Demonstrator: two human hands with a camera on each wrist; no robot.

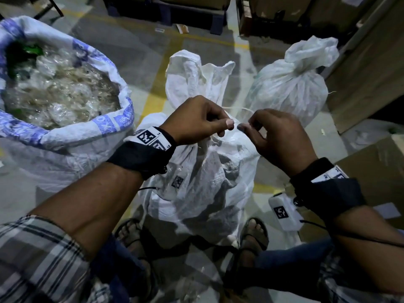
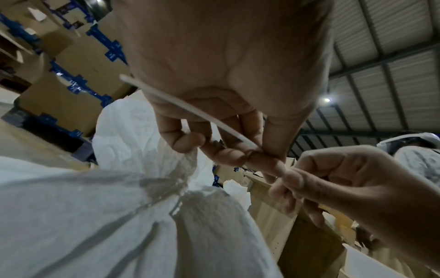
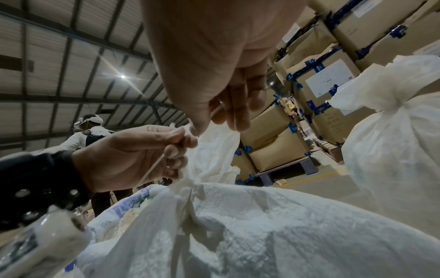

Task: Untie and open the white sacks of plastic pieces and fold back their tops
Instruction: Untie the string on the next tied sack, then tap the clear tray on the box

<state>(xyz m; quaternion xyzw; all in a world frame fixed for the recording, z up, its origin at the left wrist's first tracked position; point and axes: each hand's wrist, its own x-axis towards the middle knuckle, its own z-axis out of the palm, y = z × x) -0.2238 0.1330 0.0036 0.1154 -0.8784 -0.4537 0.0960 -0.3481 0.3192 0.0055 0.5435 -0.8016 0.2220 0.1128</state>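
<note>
Above the near sack's (image 1: 196, 171) knotted neck, my left hand (image 1: 196, 119) and right hand (image 1: 275, 136) each pinch the tie string (image 1: 240, 109), working it loose.

both hands (image 1: 197, 119) pinch sack string (image 1: 244, 109)

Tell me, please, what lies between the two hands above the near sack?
Only a thin white string, pinched by the left hand and the right hand, above the near sack. The head view shows it best.
</note>
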